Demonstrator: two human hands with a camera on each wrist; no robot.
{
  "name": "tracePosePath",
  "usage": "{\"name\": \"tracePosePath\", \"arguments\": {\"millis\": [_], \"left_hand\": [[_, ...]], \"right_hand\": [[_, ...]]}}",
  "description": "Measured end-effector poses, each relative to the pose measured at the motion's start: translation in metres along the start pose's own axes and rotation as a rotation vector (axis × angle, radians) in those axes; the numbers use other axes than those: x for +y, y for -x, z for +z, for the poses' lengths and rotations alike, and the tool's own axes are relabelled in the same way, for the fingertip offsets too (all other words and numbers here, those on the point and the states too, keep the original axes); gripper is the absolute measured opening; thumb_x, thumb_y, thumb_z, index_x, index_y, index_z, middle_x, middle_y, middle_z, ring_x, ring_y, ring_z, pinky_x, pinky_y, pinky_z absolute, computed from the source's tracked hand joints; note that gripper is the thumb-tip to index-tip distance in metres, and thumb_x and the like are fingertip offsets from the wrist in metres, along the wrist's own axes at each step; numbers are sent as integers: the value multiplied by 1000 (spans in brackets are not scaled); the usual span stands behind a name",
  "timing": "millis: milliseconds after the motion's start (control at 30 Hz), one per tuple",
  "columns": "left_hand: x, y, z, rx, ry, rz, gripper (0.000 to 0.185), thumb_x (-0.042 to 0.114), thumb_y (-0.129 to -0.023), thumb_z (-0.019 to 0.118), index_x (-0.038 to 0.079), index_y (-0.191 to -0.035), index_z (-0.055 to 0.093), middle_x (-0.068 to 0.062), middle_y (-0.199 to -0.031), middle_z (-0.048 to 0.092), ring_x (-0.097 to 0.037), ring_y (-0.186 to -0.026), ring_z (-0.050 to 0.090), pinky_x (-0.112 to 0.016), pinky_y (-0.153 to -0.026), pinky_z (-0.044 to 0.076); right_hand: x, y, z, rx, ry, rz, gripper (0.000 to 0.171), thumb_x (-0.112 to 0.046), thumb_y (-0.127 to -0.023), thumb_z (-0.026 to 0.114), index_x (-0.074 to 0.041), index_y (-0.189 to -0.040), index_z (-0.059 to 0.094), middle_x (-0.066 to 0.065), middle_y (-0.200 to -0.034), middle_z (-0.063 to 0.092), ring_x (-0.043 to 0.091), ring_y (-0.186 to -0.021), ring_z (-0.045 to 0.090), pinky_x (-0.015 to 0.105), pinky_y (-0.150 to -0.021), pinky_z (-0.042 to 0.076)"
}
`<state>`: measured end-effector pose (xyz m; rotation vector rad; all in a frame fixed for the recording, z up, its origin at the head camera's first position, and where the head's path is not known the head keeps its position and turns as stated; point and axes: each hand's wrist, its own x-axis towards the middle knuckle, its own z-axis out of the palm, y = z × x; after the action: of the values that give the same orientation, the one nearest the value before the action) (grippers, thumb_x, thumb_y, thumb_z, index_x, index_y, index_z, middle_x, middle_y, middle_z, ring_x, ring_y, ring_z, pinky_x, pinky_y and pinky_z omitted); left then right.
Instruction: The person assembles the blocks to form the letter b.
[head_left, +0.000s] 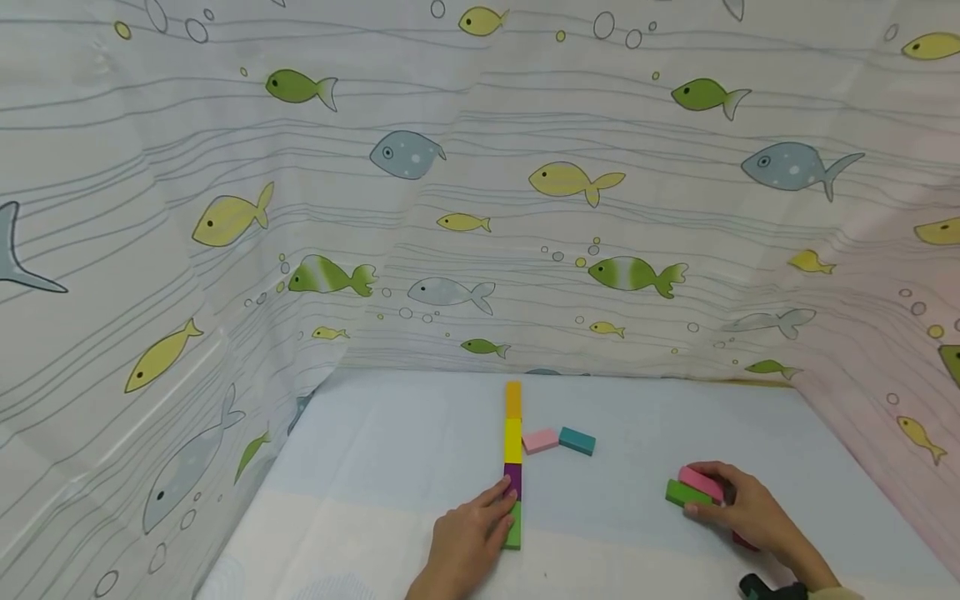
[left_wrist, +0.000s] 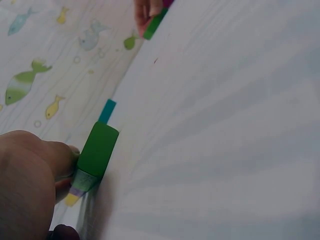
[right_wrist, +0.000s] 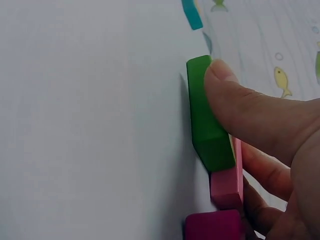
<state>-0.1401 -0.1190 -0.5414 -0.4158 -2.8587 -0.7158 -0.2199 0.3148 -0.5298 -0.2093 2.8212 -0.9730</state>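
I read the step in hand as steadying a row while picking up loose blocks. My left hand (head_left: 468, 537), low and central in the frame, lays its fingers loosely over the purple block (head_left: 513, 476) and near green block (head_left: 513, 537); the yellow block (head_left: 513, 441) and orange block (head_left: 513, 400) continue the row upward. I'd press lightly there, since a sideways push could bend the line. My right hand (head_left: 742, 504), lower right, pinches a green block (right_wrist: 205, 105) and a pink block (right_wrist: 227, 187) side by side, thumb on the green; I'd square those two before loosening the grip, and mind the dark magenta block (right_wrist: 214, 226) near the wrist. Right of the row, the pale pink block (head_left: 541, 441) and teal block (head_left: 577, 441) sit askew, easy to knock. I can read no brand, label or writing; the backdrop (head_left: 525, 108) shows only printed fish, bubbles and lines.
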Motion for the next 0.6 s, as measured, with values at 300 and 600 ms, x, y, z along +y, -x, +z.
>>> {"name": "tracePosePath", "arguments": {"millis": [300, 600], "left_hand": [[0, -1, 2, -3, 7, 8, 38, 37, -97, 62, 30, -134, 62, 13, -144, 54, -20, -113, 66, -35, -70, 57], [0, 0, 0, 14, 2, 28, 37, 36, -96, 63, 26, -132, 64, 10, -142, 56, -18, -115, 65, -38, -79, 58]], "right_hand": [[1, 2, -1, 11, -20, -29, 61, -54, -89, 66, -15, -136, 58, 12, -132, 60, 23, -111, 56, 32, -84, 51], [2, -3, 0, 20, -10, -36, 47, -47, -100, 54, -15, -133, 61, 11, -131, 63, 32, -119, 57, 50, -91, 49]]}}
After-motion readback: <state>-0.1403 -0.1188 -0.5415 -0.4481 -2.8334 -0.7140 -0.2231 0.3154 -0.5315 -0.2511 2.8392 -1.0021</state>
